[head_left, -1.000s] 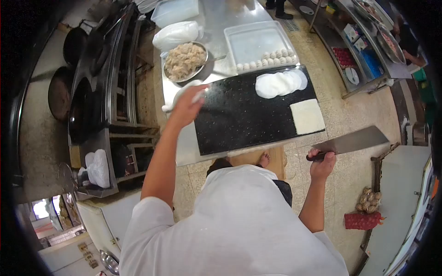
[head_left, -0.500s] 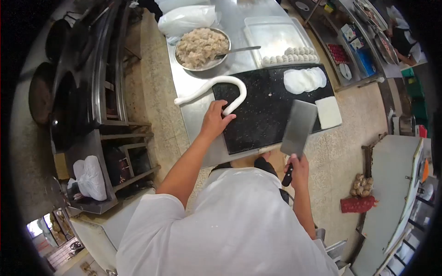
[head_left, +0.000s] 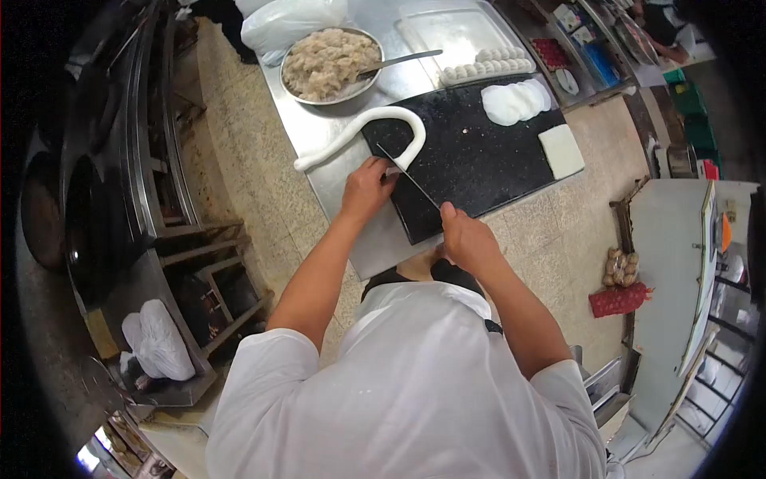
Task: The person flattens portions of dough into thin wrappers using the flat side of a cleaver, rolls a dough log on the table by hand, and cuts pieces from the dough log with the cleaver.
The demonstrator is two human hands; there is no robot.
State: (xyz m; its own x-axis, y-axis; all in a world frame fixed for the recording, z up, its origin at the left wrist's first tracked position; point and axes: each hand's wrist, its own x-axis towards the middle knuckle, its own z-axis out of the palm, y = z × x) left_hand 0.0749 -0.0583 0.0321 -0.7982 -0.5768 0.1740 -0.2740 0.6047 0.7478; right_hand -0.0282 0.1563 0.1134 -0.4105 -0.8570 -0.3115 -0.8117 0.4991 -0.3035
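A long white dough rope curves like a hook from the steel tabletop onto the black cutting board. At its near end is my left hand, fingers curled around the dough tip, which they partly hide. My right hand grips a cleaver by the handle. The blade shows nearly edge-on and crosses the rope's end, right by my left fingertips. Whether it has cut through the dough I cannot tell. Flat round dough wrappers lie overlapped at the board's far right.
Past the board stand a metal bowl of pale filling with a utensil in it and a clear tray holding rows of dumplings. A folded white cloth lies on the board's right edge. Wok stoves line the left.
My right hand has brought the cleaver left from the board's near right side to the dough end, turning the blade edge-on. My left hand stays at the rope's end.
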